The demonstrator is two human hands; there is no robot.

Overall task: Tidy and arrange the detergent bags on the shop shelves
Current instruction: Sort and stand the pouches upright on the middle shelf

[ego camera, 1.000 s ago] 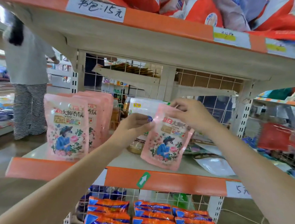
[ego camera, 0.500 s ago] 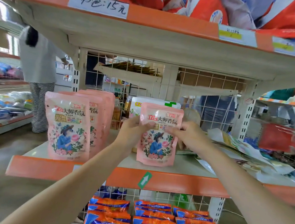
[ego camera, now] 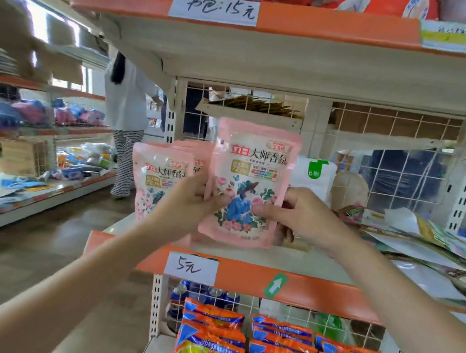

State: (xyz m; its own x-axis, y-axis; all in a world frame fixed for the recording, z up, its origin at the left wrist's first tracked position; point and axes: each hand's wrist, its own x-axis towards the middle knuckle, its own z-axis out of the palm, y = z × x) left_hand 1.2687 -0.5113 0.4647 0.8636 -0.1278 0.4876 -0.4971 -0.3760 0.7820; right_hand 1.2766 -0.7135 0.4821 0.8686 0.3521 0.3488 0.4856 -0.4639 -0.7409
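our left hand [ego camera: 193, 201] and right hand [ego camera: 293, 215] pinching one pink floral detergent pouch [ego camera: 249, 183] upright by its sides, above the orange-edged white shelf [ego camera: 245, 278], row of matching pink pouches [ego camera: 159, 178] just left

On the middle shelf [ego camera: 148, 225], bare room lies between the row of pink bags [ego camera: 158, 181] at left and the loose paper packets [ego camera: 428, 244] heaped at right. A white bag [ego camera: 314, 178] and wire grid [ego camera: 393, 128] block the far side.
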